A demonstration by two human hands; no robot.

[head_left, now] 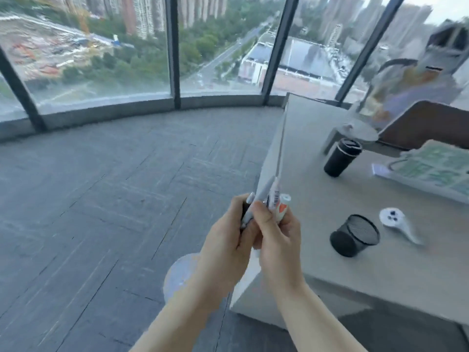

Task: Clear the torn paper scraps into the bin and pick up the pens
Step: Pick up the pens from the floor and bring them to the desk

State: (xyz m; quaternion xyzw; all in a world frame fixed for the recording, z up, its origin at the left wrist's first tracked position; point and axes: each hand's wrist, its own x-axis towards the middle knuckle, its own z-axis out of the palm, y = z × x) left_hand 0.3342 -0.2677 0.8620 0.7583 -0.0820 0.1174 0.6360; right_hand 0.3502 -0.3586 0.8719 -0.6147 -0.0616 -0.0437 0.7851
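In the lower middle of the frame, two hands hold a bundle of pens beside a desk.

The grey desk (330, 199) fills the right side, and on its lower right part a black mesh holder (355, 235) lies tipped, its mouth facing up and right, near a white controller (396, 222); a dark cup (341, 158) stands further up. The left hand (225, 240) and the right hand (276, 235) are both closed around the pens (269, 199), which point upward, probably to align them into one bundle. I judge the holder is their place. No paper scraps and no bin can be seen in this view.
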